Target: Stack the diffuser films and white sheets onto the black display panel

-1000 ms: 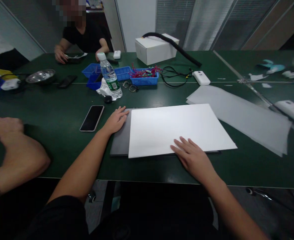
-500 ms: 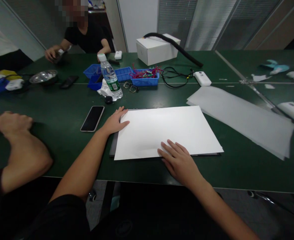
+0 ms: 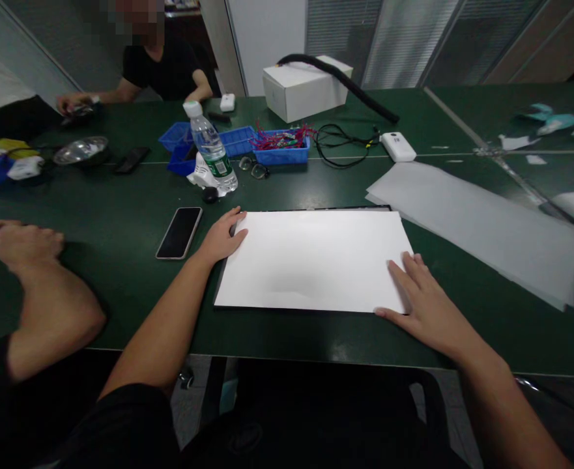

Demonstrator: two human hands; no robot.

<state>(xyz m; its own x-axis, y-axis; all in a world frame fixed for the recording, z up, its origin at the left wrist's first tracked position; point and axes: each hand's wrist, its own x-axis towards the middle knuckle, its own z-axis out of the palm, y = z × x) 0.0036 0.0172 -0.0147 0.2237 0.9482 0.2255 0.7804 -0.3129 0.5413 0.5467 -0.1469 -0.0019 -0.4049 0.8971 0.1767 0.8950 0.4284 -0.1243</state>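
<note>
A white sheet of paper lies flat in front of me on a thin dark board, whose edges show along the back and at the left. My left hand rests open at the sheet's upper left corner, thumb on the paper. At the right end, my right hand lies open with spread fingers on the sheet's edge and its thumb by the lower right corner. Left of my left hand is a phone. Translucent sheets lie to the right.
Behind the paper stand a water bottle, a blue tray of red wires, glasses, a black cable and a white box. A co-worker's arm rests at the left; another person sits across the green table.
My right hand has moved right, from the sheet's front edge to its right end. The paper has turned slightly and now lies squarer on the board. My left hand stays at the left corner.
</note>
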